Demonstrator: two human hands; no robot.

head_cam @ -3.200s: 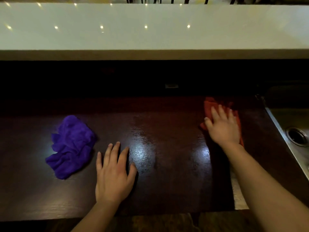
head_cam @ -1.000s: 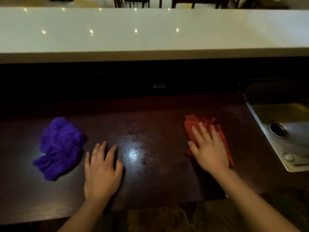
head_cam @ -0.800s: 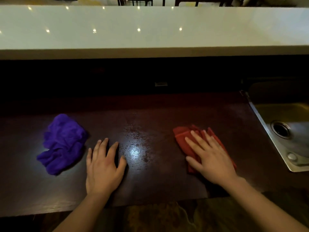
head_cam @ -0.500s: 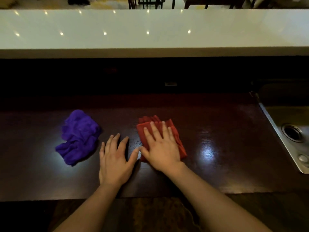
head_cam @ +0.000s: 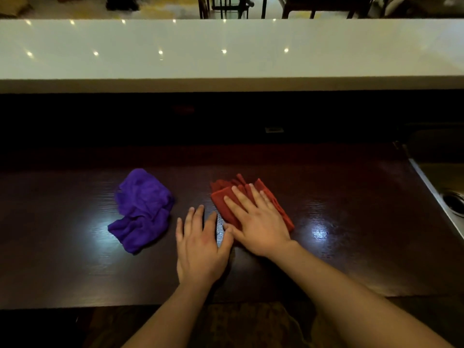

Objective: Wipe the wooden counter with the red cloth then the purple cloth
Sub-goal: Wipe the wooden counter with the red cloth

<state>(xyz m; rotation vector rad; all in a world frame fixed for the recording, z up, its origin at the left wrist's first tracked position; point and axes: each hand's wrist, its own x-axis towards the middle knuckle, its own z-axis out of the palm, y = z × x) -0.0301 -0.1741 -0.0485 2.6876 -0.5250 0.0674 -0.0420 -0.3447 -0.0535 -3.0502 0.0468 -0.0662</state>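
- Right hand (head_cam: pixel 261 227) lies flat on the red cloth (head_cam: pixel 226 199), fingers (head_cam: pixel 241 197) spread, grasping nothing, mid-frame on the dark surface (head_cam: pixel 351 222).
- Left hand (head_cam: pixel 200 249) rests flat beside it (thumbs nearly touching).
- Purple cloth (head_cam: pixel 143 209) sits crumpled, left of centre.

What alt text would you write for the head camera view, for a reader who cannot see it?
A person's right hand presses flat on a red cloth on a dark wooden counter, while the left hand rests flat on the wood beside it. A crumpled purple cloth lies untouched to the left, and a sink sits at the right edge.
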